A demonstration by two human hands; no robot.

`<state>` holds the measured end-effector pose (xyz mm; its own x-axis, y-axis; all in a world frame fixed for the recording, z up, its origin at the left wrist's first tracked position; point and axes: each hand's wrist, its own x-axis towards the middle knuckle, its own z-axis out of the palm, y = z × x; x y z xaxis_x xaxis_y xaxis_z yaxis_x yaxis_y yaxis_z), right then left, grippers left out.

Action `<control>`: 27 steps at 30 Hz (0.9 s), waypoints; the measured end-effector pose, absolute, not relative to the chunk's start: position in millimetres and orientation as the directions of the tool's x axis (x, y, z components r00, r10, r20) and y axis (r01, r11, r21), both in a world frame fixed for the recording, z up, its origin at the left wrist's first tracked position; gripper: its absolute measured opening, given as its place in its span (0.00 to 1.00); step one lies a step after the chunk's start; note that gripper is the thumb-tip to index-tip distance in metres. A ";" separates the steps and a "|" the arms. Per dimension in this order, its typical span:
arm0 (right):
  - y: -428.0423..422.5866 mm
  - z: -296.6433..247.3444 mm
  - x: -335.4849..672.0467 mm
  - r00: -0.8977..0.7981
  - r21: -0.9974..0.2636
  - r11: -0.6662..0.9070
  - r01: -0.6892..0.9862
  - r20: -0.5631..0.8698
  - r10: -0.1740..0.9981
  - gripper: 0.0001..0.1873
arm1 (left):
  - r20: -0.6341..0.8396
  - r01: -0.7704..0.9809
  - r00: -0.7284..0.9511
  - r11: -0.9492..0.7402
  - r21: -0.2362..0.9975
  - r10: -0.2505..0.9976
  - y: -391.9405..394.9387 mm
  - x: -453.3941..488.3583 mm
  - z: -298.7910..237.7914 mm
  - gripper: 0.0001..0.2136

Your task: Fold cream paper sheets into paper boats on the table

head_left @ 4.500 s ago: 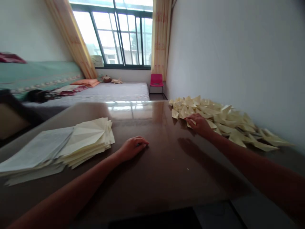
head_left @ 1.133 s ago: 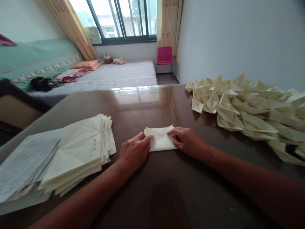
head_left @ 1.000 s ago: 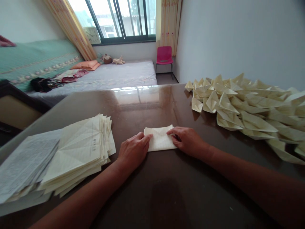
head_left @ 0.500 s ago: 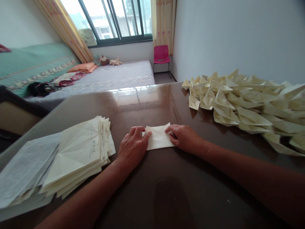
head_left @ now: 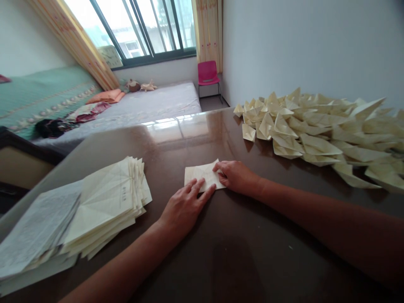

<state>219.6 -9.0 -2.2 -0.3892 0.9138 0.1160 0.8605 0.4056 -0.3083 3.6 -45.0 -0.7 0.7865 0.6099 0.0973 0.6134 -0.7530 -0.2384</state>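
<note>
A small folded piece of cream paper [head_left: 195, 172] lies flat on the brown table in front of me. My left hand [head_left: 186, 204] is open, its fingers spread and laid along the paper's near edge. At the paper's right end, my right hand [head_left: 235, 176] is closed on it, the forefinger on top and the other fingers curled under. To the left sits a stack of cream sheets [head_left: 104, 193] with fold creases and some printed characters. Many folded paper boats [head_left: 303, 130] are heaped on the right.
A stack of grey printed sheets [head_left: 34, 227] partly lies under the cream ones. The glossy table [head_left: 176, 155] reflects the window. Beyond it are a bed [head_left: 164, 99] with soft toys, a pink chair [head_left: 207, 73] and a wall on the right.
My left hand has moved from the paper's left end to its near edge, with its fingers spreading flat. The right forefinger now reaches farther onto the paper. The view has shifted slightly.
</note>
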 end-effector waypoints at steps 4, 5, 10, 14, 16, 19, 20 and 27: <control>-10.0 1.9 220.7 -0.396 -0.276 0.406 0.871 0.092 0.914 0.12 | 0.053 0.622 0.770 -0.729 -0.285 0.636 -47.4 7.0 1.8 0.25; -11.7 4.9 221.3 -0.403 -0.247 0.410 0.878 0.082 0.912 0.12 | 0.047 0.624 0.767 -0.726 -0.289 0.640 -47.9 7.7 2.3 0.25; -35.5 27.1 220.7 -0.504 0.004 0.506 0.862 0.098 0.858 0.13 | 0.046 0.631 0.760 -0.719 -0.292 0.648 -50.2 7.6 3.5 0.25; -60.5 28.7 211.5 -0.624 0.069 0.622 0.780 0.017 0.781 0.13 | 0.061 0.624 0.769 -0.727 -0.288 0.636 -50.5 7.5 4.2 0.24; -68.4 23.8 207.2 -0.613 0.132 0.608 0.783 -0.003 0.790 0.15 | 0.055 0.624 0.768 -0.725 -0.291 0.638 -50.3 8.3 5.0 0.23; -74.7 18.6 204.3 -0.609 0.210 0.597 0.775 -0.008 0.793 0.15 | 0.028 0.628 0.755 -0.711 -0.315 0.655 -50.7 7.6 7.4 0.22; -76.1 18.5 204.0 -0.605 0.227 0.591 0.774 -0.013 0.796 0.15 | 0.019 0.633 0.747 -0.702 -0.326 0.664 -51.1 6.4 8.6 0.22; -83.6 29.6 200.2 -0.527 0.287 0.533 0.796 -0.103 0.843 0.12 | -0.001 0.663 0.690 -0.632 -0.402 0.724 -53.4 -9.7 16.8 0.20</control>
<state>200.2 -83.6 29.6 -0.5272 0.8435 -0.1033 0.7962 0.5328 0.2867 -9.7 -53.4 16.8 0.6899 0.7239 -0.0013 0.6625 -0.6322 -0.4018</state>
